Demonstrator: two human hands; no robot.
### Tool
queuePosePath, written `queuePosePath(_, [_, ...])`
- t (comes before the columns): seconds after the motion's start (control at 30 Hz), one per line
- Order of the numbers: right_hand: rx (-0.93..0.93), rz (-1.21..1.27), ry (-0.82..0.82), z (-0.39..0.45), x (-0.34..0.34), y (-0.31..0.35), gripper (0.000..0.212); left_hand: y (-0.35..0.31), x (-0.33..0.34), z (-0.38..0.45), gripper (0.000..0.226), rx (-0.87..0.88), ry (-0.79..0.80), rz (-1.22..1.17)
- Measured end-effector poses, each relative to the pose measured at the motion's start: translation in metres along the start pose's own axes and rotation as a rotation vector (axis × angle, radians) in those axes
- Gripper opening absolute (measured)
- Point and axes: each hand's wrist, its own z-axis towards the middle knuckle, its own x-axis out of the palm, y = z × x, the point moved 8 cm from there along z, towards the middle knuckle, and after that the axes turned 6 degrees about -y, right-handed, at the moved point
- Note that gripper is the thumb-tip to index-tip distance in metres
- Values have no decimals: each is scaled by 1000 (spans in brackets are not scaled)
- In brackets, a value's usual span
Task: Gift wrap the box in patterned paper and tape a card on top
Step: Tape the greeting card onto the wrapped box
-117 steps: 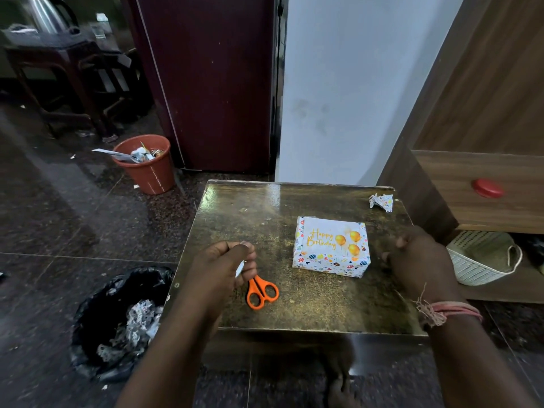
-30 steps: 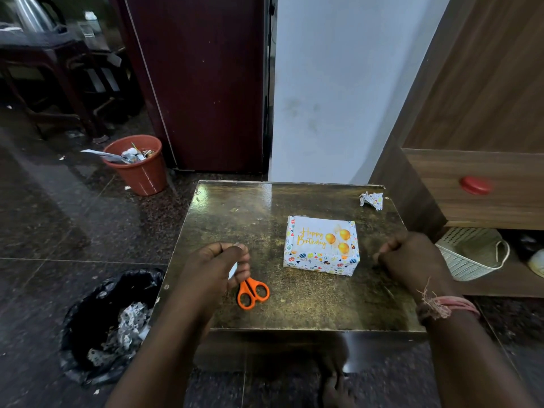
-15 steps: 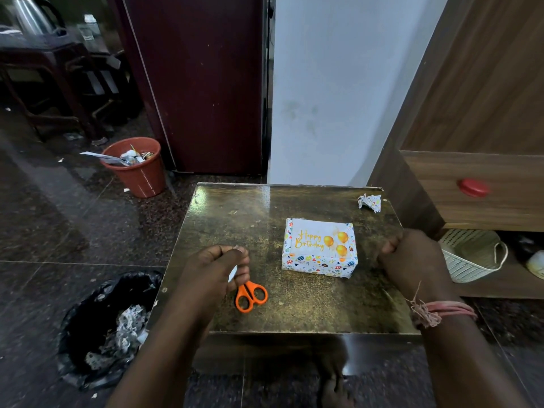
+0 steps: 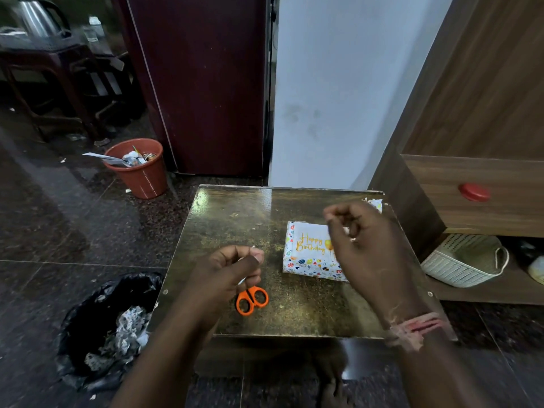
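One wrapped box [image 4: 309,254] is lying right of centre on the table [image 4: 235,219], its long axis running left-right and its "Happy Birthday" lettering reading upright. The right hand [image 4: 365,248] is hovering over it, fingers curled, pinching something small. The left hand [image 4: 226,272] is pinching a thin white strip. One pair of orange scissors [image 4: 251,300] is lying below it.

A lived-in home interior: a low desk [image 4: 235,219] with a worn gold top stands on a dark polished stone floor [image 4: 59,231] against a white wall [image 4: 338,83] and a maroon door [image 4: 206,83]. Past the desk's far left corner sits a terracotta waste bin [image 4: 141,175]; a kettle [image 4: 35,16] rests on a stool behind. A wooden cabinet [image 4: 485,113] and a woven basket [image 4: 459,265] flank the right edge.
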Motion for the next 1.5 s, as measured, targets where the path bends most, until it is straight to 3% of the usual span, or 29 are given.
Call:
queuePosePath(0.17, [-143, -21, 181, -27, 46, 24, 10, -5, 7, -4, 17, 45, 63, 79])
queuePosePath(0.3, [-129, -51, 270, -35, 62, 27, 13, -13, 15, -11, 19, 113, 131, 92])
queuePosePath(0.63, [-170, -73, 337, -37, 69, 28, 7, -15, 17, -12, 21, 139, 157, 211])
queuePosePath(0.8, [-130, -72, 337, -37, 67, 24, 14, -17, 19, -12, 21, 161, 168, 232])
queuePosePath(1.0, [-42, 1, 311, -33, 62, 21, 13, -14, 14, -8, 44, 181, 121, 332])
queuePosePath(1.17, [-13, 37, 263, -30, 58, 21, 14, -18, 20, -14, 25, 234, 168, 345])
queuePosePath(1.33, [-6, 17, 207, -26, 53, 17, 16, -25, 18, -18, 24, 221, 200, 259])
queuePosePath(1.5, [-5, 26, 138, -24, 48, 15, 19, -22, 7, -11, 25, 182, 90, 266])
